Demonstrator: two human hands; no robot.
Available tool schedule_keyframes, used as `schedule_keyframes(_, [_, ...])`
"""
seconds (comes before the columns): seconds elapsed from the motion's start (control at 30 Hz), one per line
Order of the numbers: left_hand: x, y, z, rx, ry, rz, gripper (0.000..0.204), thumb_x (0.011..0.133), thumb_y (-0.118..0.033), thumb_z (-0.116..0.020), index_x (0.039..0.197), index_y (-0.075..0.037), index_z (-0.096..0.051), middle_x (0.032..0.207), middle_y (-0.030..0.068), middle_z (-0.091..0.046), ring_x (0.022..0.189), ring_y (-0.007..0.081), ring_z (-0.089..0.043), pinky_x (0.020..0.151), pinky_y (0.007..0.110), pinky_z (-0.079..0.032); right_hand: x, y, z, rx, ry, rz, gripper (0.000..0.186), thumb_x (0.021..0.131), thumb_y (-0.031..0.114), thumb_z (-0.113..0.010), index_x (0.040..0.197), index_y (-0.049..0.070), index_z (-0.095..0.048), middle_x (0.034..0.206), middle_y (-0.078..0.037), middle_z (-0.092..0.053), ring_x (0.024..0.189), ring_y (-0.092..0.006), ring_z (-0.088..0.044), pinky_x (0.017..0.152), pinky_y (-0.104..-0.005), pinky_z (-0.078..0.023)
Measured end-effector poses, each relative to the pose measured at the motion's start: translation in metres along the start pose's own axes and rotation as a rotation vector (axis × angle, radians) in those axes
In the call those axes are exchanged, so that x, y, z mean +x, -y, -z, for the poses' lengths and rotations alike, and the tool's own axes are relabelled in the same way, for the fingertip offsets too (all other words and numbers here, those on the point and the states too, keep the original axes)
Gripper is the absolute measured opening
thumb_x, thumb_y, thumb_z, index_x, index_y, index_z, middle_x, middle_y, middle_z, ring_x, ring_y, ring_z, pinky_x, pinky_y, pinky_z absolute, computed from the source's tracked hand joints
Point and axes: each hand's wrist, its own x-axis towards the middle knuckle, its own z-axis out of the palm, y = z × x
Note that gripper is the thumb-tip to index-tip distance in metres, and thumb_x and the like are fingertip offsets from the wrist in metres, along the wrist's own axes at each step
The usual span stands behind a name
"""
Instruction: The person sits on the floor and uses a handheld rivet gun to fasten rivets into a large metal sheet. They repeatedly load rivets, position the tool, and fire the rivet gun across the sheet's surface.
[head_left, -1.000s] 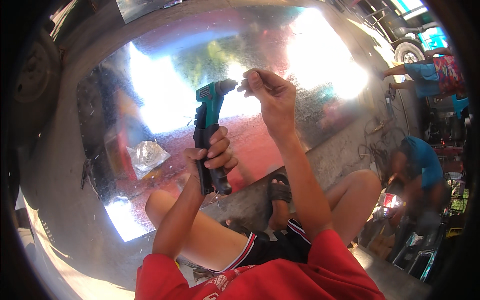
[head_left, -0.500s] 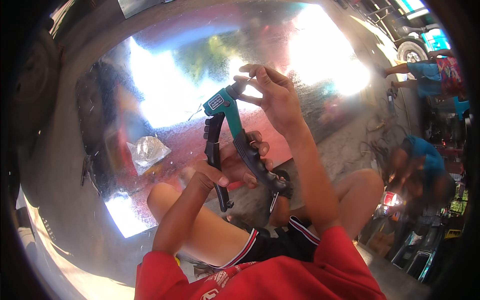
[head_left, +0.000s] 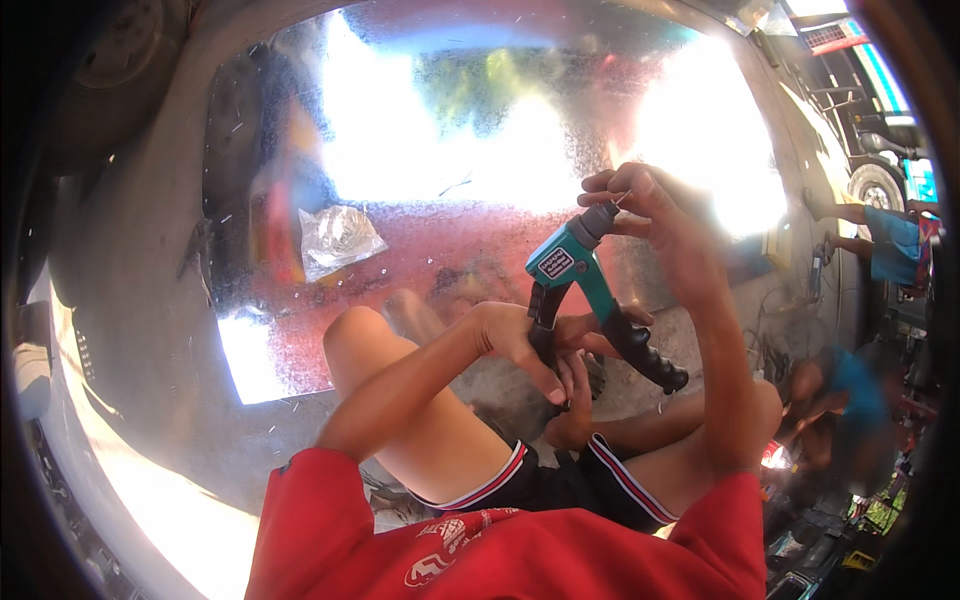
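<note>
A teal hand riveter [head_left: 597, 285] with black grips hangs in the air in front of me, its nose pointing up and right. My left hand [head_left: 530, 345] is closed round its left grip, with fingers reaching toward the other grip; the two grips stand spread apart. At the nose, my right hand [head_left: 665, 215] pinches a thin rivet pin [head_left: 622, 198] between thumb and fingers, its end at the tip of the riveter. Whether the pin sits inside the nose I cannot tell.
A large shiny metal sheet [head_left: 430, 240] lies on the ground before my knees, with strong glare. On it rest a clear plastic bag [head_left: 338, 240] and small scattered bits. At the right are another person [head_left: 850, 390] crouching, a wheel [head_left: 876, 187] and cables.
The view has shifted. My left hand has carried the riveter to the right and closer to me, and my right hand has moved along with its nose, still pinching the pin.
</note>
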Motion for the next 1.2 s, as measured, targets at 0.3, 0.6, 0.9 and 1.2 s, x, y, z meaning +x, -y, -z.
schedule_keyframes(0.3, [-0.013, 0.036, 0.016, 0.254, -0.511, 0.339, 0.091, 0.084, -0.001, -0.067, 0.155, -0.01, -0.012, 0.129, 0.0191, -0.06, 0.106, 0.021, -0.066, 0.089, 0.032, -0.053, -0.019, -0.01, 0.0, -0.071, -0.123, -0.169, 0.038, 0.101, 0.037, -0.05, 0.11, 0.002, -0.062, 0.113, -0.017, -0.066, 0.104, -0.0242, -0.066, 0.09, -0.0401, -0.053])
schedule_keyframes(0.6, [-0.004, 0.016, 0.026, 0.305, -0.699, 0.033, 0.063, 0.082, 0.001, -0.065, 0.142, -0.003, -0.045, 0.13, 0.0178, -0.06, 0.077, 0.0205, -0.067, 0.06, 0.027, -0.053, -0.055, -0.013, 0.034, -0.063, -0.279, 0.115, 0.036, 0.105, 0.028, -0.048, 0.113, -0.003, -0.063, 0.106, -0.013, -0.068, 0.096, -0.0199, -0.067, 0.084, -0.0349, -0.054])
schedule_keyframes(0.9, [-0.006, 0.008, 0.009, -0.417, -0.499, -0.097, 0.089, 0.075, -0.01, -0.066, 0.155, -0.012, -0.026, 0.142, 0.032, -0.043, 0.05, 0.0162, -0.051, 0.041, 0.021, -0.035, -0.052, -0.017, 0.076, -0.876, -0.263, 0.219, 0.017, 0.097, 0.012, -0.059, 0.101, -0.003, -0.065, 0.09, -0.011, -0.067, 0.074, -0.0139, -0.061, 0.068, -0.0295, -0.05])
schedule_keyframes(1.2, [-0.007, 0.005, 0.004, -0.224, -0.616, 0.029, 0.073, 0.094, -0.024, -0.061, 0.153, -0.004, -0.022, 0.136, 0.0243, -0.052, 0.041, 0.0083, -0.041, 0.037, 0.02, -0.03, -0.049, -0.032, 0.069, -0.852, -0.227, 0.325, 0.007, 0.091, 0.002, -0.058, 0.096, -0.002, -0.061, 0.086, -0.013, -0.063, 0.07, -0.0273, -0.059, 0.066, -0.0343, -0.047])
